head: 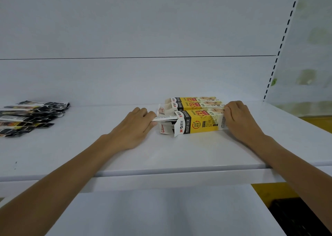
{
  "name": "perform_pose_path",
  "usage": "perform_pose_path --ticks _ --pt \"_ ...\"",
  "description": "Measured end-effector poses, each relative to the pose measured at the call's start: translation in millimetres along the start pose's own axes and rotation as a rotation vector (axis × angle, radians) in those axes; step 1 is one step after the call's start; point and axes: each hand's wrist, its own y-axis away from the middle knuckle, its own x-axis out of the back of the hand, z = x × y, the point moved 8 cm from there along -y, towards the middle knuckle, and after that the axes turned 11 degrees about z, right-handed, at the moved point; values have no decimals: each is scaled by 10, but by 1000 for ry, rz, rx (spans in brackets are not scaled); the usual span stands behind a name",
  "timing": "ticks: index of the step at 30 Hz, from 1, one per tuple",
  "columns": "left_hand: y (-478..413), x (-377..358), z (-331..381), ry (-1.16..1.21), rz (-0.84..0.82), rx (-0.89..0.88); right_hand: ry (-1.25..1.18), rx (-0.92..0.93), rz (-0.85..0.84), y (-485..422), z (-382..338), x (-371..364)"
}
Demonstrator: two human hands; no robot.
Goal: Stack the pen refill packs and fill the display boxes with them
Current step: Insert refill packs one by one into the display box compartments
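My left hand (pixel 136 126) pinches a bundle of refill packs (pixel 162 118), feeding it into the open end of the front box (pixel 201 123) on the shelf (pixel 179 154). My right hand (pixel 237 117) grips the closed end, likely so the box cannot slide. Spare packs (pixel 30 117) lie well to the left.

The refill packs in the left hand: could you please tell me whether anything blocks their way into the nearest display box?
Nothing visible does. The left hand holds the refill packs at the open end of the nearest display box, whose flaps splay outward. The right hand grips the far end. The inside is hidden.
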Motion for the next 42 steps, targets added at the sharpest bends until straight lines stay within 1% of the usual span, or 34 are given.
perform_pose_path --ticks 4,8,11,13,15,17,20,22,23,24,29,33,37,40,42 --pt "-197 -76 218 2 -10 2 -9 -2 8 -8 -17 27" --pt "-318 -115 379 185 -52 115 -7 -20 21 -36 -29 49" --pt "-384 -185 578 238 -99 126 34 -3 5 -37 -36 45" --pt "-411 -165 544 258 -99 162 54 -7 7 -30 -25 50" --pt "-389 -57 382 180 -50 185 64 -29 11 -12 -19 70" --pt "-303 55 120 164 16 301 70 -77 2 -5 -2 103" --pt "-83 106 -180 381 117 552 63 -100 -8 -21 -5 123" --pt "3 131 -274 496 227 629 39 -93 -4 -13 3 91" --pt "25 149 -290 521 269 641 31 -85 -6 -7 4 77" --pt "29 156 -278 528 284 637 30 -77 -5 -2 4 66" --pt "-30 62 -83 594 232 578 39 -68 10 -1 10 72" --pt "-50 65 -52 601 277 564 25 -63 33 -7 -6 103" --pt "-112 136 24 561 331 493 35 -65 21 -29 -26 108" --pt "-196 106 117 582 301 460 35 -55 18 -44 -41 122" --pt "-268 44 189 615 283 484 33 -48 28 -50 -55 142"
